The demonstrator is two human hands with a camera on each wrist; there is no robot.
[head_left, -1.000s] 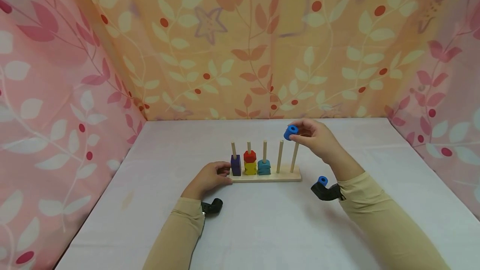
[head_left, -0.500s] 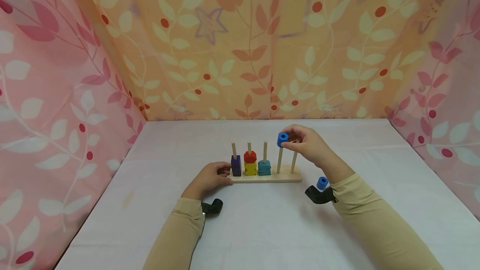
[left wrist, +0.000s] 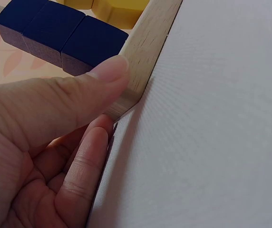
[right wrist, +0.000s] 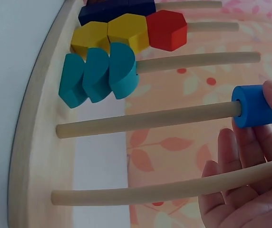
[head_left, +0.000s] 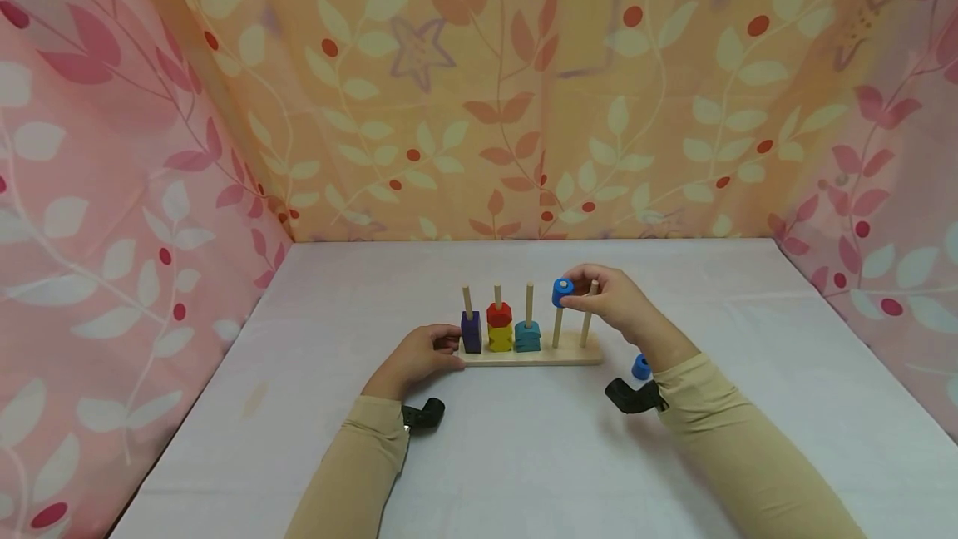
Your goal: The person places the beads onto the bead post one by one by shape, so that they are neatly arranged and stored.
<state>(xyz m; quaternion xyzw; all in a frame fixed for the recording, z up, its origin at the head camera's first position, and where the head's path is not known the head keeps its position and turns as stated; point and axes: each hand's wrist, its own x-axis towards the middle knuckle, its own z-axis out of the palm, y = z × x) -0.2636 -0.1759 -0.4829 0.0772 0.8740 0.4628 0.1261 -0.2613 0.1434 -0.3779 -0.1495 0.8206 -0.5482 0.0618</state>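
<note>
My right hand (head_left: 612, 306) pinches a blue cylinder bead (head_left: 562, 295) between thumb and fingers. The bead is threaded over the tip of the fourth peg (right wrist: 150, 118) from the left, high above the base. My left hand (head_left: 421, 354) grips the left end of the wooden peg board (head_left: 535, 361), its thumb (left wrist: 102, 71) along the edge and its fingers curled below. Dark blue square blocks (head_left: 471, 332) fill the first peg's lower part. A red hexagon (head_left: 499, 314) tops two yellow hexagons (right wrist: 126, 31) on the second. Three teal half-round blocks (right wrist: 98, 76) sit on the third.
Another blue cylinder bead (head_left: 641, 367) lies on the white-covered table (head_left: 524, 456), right of the board and beside the right wrist's black camera mount (head_left: 632, 396). The fifth peg (right wrist: 150, 191) is bare, close to the right hand's fingers. Patterned cloth (head_left: 479, 106) surrounds the table.
My right hand has moved left and down with the blue cylinder bead, from above the fifth peg onto the fourth peg's tip. The left hand stays at the board's end.
</note>
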